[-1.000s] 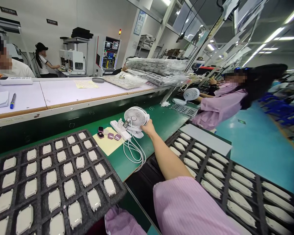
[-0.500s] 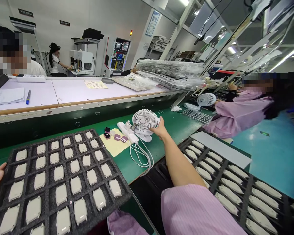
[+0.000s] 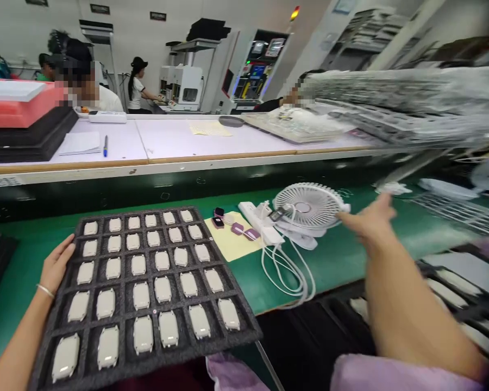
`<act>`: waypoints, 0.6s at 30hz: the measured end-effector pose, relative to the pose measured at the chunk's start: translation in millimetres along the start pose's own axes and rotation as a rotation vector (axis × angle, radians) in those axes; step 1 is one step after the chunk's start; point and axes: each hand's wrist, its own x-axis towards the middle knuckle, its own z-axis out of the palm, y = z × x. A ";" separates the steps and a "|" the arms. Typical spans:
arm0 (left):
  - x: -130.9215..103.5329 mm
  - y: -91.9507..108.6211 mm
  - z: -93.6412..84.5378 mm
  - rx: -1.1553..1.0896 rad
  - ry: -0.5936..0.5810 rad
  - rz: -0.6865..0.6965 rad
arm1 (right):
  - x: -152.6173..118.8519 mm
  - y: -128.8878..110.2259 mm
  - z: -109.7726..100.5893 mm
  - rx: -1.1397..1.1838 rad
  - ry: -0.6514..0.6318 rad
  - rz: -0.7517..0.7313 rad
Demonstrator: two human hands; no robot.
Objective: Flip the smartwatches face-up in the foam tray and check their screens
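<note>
Clock face over your view, 12 at the top. At 10, on the white upper shelf (image 3: 179, 151), you've got a red foam block (image 3: 24, 108) on black foam, and a co-worker in a white top (image 3: 111, 101) sits just right of it. Your left hand (image 3: 56, 266), between 8 and 9, has its fingertips against the left rim of the foam tray (image 3: 248, 329); can't tell whether they clamp it or just rest there. The tray sits at 8, five rows of six pale watch cases (image 3: 140, 296), one per pocket (yes, counted), and its near right corner reaches past the edge of the green bench (image 3: 338, 266). At 6, just beside the tray, a yellow sheet (image 3: 232, 251) carries small dark and purple pieces (image 3: 237, 228). A white power strip (image 3: 250, 213) lies at 5, with white cables (image 3: 277, 277) looped below it. The white fan (image 3: 303, 207) is at 3, right by the strip. Your right hand (image 3: 369, 221), also at 3, is blurred: fingers spread and unclenched, thumb at the fan's right rim, contact unclear. At 4, partly behind your right forearm (image 3: 407, 304), more pale parts (image 3: 448, 293) lie in dark trays.
</note>
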 end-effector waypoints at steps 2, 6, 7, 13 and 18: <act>0.8 -3.3 0.0 0.003 -0.011 0.041 | -10.4 -41.5 -4.0 -0.008 0.145 -0.124; 2.0 -13.0 1.4 -0.010 -0.056 0.122 | -55.7 -153.2 43.0 0.159 0.068 -0.580; 2.1 -15.9 1.7 -0.010 -0.058 0.130 | -71.8 -181.5 66.0 0.193 -0.029 -0.681; -0.2 -22.9 -1.5 0.013 -0.086 0.154 | -172.0 -287.7 192.4 0.069 -0.829 -1.061; 0.3 -10.2 -4.7 0.123 -0.053 0.082 | -176.5 -250.8 168.8 0.052 -0.960 -1.033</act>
